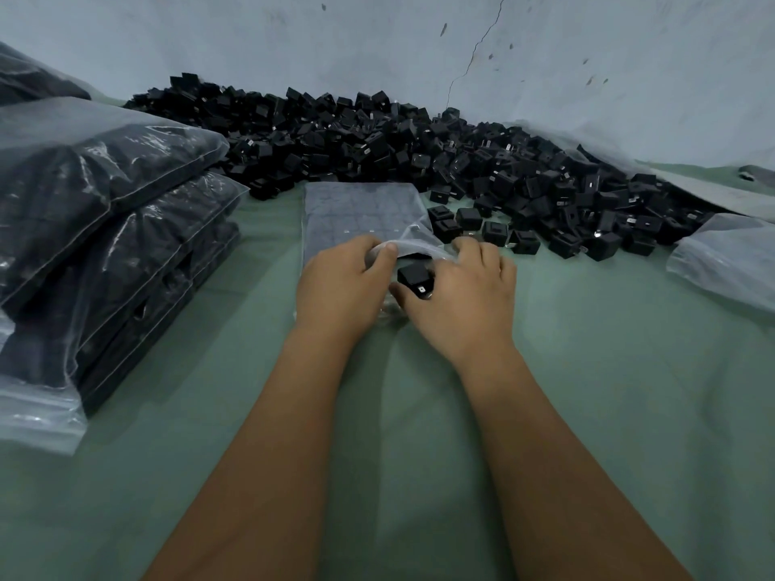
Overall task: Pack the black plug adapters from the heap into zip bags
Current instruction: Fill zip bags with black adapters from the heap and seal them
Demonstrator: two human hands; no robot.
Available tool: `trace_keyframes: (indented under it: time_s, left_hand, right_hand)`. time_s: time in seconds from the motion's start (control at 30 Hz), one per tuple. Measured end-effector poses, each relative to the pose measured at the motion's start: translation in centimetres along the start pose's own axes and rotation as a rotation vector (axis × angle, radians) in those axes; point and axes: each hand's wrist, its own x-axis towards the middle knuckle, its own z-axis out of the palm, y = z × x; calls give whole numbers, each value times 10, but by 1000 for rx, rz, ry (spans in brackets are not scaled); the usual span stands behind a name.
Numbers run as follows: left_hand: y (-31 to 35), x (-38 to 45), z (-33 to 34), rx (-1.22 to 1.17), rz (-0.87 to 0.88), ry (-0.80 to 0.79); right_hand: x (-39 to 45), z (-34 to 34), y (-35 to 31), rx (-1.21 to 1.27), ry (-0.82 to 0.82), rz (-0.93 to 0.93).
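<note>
My left hand point(339, 283) pinches the zip bag point(360, 215) mouth up while my right hand point(465, 287) fingers clamp a black adapter point(415, 278) at its opening.

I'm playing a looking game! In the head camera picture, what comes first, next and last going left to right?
Stacked full bags → left hand → adapter → right hand → empty bags.

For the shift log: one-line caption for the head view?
Left hand holds the zip bag open; right hand slides in an adapter.
</note>
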Motion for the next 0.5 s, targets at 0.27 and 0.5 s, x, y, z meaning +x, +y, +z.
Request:
trace_keyframes:
  time_s: [0.27,0.5]
  left_hand:
    - [1,0,0,-35,-4,12]
    - [2,-1,-1,-29,1,15]
  right_hand:
    - [1,0,-1,-11,21,17]
    - [3,4,-6,0,38,27]
